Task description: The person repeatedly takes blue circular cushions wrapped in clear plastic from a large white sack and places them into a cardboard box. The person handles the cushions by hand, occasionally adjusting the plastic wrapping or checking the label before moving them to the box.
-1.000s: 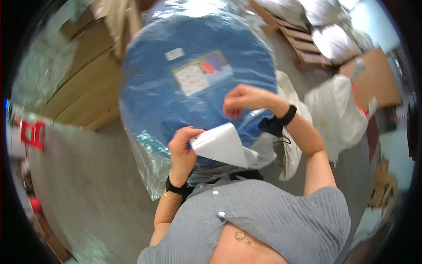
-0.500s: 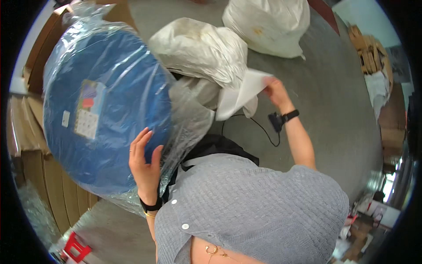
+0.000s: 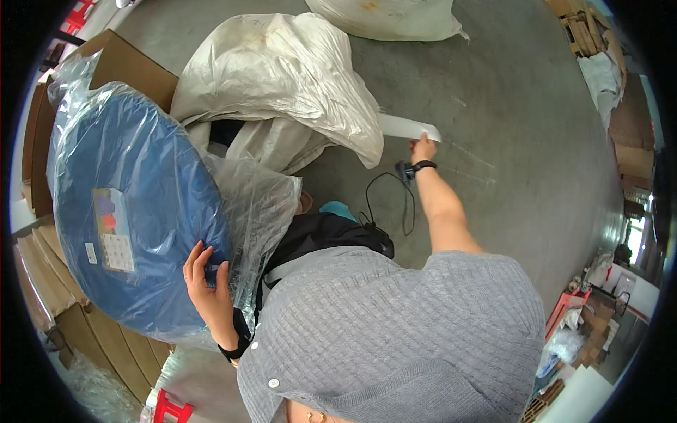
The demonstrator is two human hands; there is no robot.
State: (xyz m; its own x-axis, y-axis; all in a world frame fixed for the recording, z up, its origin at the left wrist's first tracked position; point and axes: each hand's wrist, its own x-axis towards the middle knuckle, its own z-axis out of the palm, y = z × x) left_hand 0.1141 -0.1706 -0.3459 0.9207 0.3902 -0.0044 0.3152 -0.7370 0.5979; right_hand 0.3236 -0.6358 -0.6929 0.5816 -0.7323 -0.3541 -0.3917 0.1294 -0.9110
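Note:
A large round blue item [image 3: 151, 211], wrapped in clear plastic, stands tilted at my left. It bears a picture label and a small white sticker. My left hand [image 3: 210, 296] lies against its near right edge, fingers apart and gripping nothing. On the right, my outstretched right hand [image 3: 423, 149] pinches the end of a thin white sheet [image 3: 405, 127]. The sheet's far end is hidden behind a bulky white woven sack [image 3: 275, 63]. Loose clear plastic [image 3: 257, 201] spreads from the blue item toward my lap.
Another white sack [image 3: 395, 17] sits farther off on the grey floor [image 3: 508, 127]. A black cable [image 3: 411, 211] hangs from the device on my right wrist. Cardboard boxes [image 3: 134, 67] stand beyond the blue item, folded cardboard [image 3: 106, 345] beside it, and a red stool [image 3: 171, 409] lower left.
The view has shifted. My right hand has swung the white sheet from a raised, folded shape to a narrow strip beside the nearer sack. My left hand stays by the blue item.

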